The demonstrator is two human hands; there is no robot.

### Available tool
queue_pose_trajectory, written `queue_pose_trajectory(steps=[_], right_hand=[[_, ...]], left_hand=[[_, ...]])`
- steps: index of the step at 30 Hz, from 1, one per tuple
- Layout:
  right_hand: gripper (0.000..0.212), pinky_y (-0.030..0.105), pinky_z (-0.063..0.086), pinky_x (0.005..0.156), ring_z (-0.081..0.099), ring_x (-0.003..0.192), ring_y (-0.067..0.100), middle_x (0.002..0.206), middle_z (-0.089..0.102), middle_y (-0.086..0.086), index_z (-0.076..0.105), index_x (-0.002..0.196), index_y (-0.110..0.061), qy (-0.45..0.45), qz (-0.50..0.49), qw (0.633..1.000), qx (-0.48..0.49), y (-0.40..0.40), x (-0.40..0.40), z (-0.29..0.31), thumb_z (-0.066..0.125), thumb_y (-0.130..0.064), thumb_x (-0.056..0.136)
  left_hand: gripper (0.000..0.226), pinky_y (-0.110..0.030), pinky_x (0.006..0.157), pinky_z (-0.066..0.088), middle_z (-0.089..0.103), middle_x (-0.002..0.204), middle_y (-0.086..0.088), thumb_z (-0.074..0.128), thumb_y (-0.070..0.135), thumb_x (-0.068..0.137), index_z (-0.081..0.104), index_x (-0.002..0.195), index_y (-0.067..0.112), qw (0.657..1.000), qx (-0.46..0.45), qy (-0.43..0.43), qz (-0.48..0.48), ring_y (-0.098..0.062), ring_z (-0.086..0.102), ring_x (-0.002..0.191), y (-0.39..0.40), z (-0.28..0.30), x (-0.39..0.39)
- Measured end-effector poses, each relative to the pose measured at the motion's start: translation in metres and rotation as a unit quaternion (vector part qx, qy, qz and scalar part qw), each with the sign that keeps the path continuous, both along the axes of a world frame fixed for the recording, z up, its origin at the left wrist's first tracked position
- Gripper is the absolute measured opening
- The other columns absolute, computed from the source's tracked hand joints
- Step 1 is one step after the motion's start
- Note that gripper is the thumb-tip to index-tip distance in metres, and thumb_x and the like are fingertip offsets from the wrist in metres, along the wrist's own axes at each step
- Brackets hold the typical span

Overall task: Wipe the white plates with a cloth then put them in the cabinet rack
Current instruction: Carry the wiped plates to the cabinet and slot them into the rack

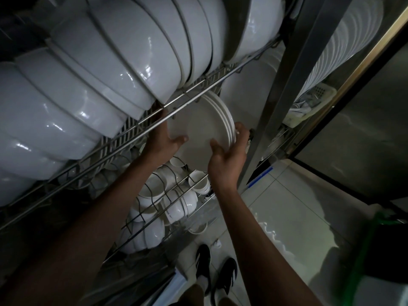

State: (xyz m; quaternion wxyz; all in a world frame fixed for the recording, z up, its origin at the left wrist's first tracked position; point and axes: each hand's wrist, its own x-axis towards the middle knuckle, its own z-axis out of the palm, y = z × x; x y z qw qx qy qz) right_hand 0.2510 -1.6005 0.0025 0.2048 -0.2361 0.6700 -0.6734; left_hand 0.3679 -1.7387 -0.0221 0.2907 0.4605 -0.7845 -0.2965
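Observation:
A small stack of white plates (198, 127) stands on edge inside the cabinet, just under the front bar of the upper wire rack (198, 93). My left hand (163, 142) grips the stack's left rim, thumb lying across the plate face, fingers hidden behind. My right hand (229, 151) grips the right rim, thumb on the front face and fingers wrapped over the edges. No cloth is in view.
The upper rack holds several large white bowls (106, 69) on edge. A lower wire rack (176, 195) holds small white bowls and cups. A steel cabinet post (284, 85) rises close to my right hand. More plates (344, 47) stand at the right. Tiled floor and my shoes lie below.

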Motion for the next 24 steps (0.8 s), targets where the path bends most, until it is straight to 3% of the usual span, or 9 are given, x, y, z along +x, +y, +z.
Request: queue_pose_trajectory(steps=[3, 5, 8, 10, 11, 14, 18, 24], right_hand=[[0.054, 0.046, 0.063, 0.074, 0.063, 0.101, 0.003, 0.110, 0.057, -0.030, 0.043, 0.131, -0.026, 0.004, -0.016, 1.000, -0.009, -0.002, 0.001, -0.002, 0.067, -0.002, 0.090], [0.053, 0.045, 0.063, 0.077, 0.060, 0.103, -0.003, 0.111, 0.054, -0.035, 0.043, 0.131, -0.027, 0.002, -0.019, 1.000, 0.000, -0.005, -0.001, -0.003, 0.067, -0.003, 0.090], [0.052, 0.036, 0.062, 0.077, 0.059, 0.101, -0.007, 0.108, 0.055, -0.033, 0.043, 0.131, -0.029, 0.004, -0.017, 1.000, -0.002, -0.007, -0.003, -0.005, 0.066, -0.004, 0.091], [0.053, 0.023, 0.057, 0.076, 0.059, 0.099, -0.004, 0.108, 0.057, -0.023, 0.044, 0.133, -0.027, 0.019, -0.023, 1.000, -0.002, -0.007, -0.001, -0.004, 0.066, -0.003, 0.090], [0.055, 0.024, 0.056, 0.078, 0.059, 0.100, -0.001, 0.109, 0.057, -0.019, 0.044, 0.134, -0.026, 0.028, -0.027, 0.999, -0.003, -0.008, 0.000, -0.003, 0.066, -0.003, 0.090], [0.059, 0.048, 0.056, 0.087, 0.060, 0.111, 0.015, 0.122, 0.059, -0.008, 0.043, 0.138, -0.028, 0.043, -0.034, 0.998, -0.013, -0.008, 0.003, -0.004, 0.065, -0.003, 0.089], [0.060, 0.053, 0.051, 0.096, 0.057, 0.123, 0.024, 0.134, 0.056, -0.001, 0.040, 0.143, -0.025, 0.063, -0.020, 0.998, -0.009, -0.006, 0.005, -0.008, 0.063, -0.004, 0.091], [0.056, 0.048, 0.049, 0.097, 0.055, 0.119, 0.020, 0.129, 0.055, 0.000, 0.041, 0.142, -0.019, 0.090, 0.023, 0.995, -0.021, -0.003, 0.005, -0.009, 0.061, -0.001, 0.093]], left_hand=[[0.108, -0.033, 0.123, 0.018, 0.019, 0.165, -0.010, 0.084, 0.014, 0.078, 0.013, 0.159, 0.012, 1.000, -0.026, -0.013, -0.007, -0.007, 0.016, 0.145, 0.006, 0.002, -0.002], [0.104, -0.029, 0.120, 0.021, 0.024, 0.163, -0.010, 0.083, 0.013, 0.079, 0.016, 0.159, 0.011, 0.999, -0.035, -0.013, -0.005, -0.003, 0.018, 0.139, 0.009, 0.003, -0.004], [0.104, -0.034, 0.123, 0.019, 0.019, 0.165, -0.009, 0.081, 0.018, 0.081, 0.013, 0.160, 0.011, 0.999, -0.029, -0.021, -0.005, -0.008, 0.014, 0.146, 0.008, 0.003, -0.005], [0.098, -0.045, 0.124, 0.020, 0.018, 0.165, -0.014, 0.076, 0.026, 0.083, 0.017, 0.160, 0.012, 0.996, -0.056, -0.062, -0.017, -0.023, 0.014, 0.152, 0.007, 0.003, -0.008], [0.093, -0.051, 0.122, 0.022, 0.018, 0.165, -0.015, 0.070, 0.030, 0.082, 0.020, 0.159, 0.013, 0.992, -0.079, -0.092, -0.017, -0.030, 0.015, 0.153, 0.008, 0.002, -0.011], [0.086, -0.054, 0.119, 0.025, 0.014, 0.168, -0.009, 0.061, 0.027, 0.081, 0.024, 0.159, 0.022, 0.986, -0.110, -0.122, -0.012, -0.033, 0.012, 0.154, 0.017, -0.002, -0.018], [0.084, -0.047, 0.121, 0.026, 0.013, 0.168, -0.007, 0.066, 0.007, 0.086, 0.026, 0.158, 0.020, 0.992, -0.085, -0.082, -0.032, -0.023, 0.011, 0.154, 0.030, -0.012, -0.019], [0.081, -0.054, 0.120, 0.027, 0.002, 0.169, 0.002, 0.055, 0.045, 0.090, 0.011, 0.158, 0.042, 0.997, 0.024, -0.018, -0.070, -0.016, 0.002, 0.156, 0.039, -0.017, -0.015]])
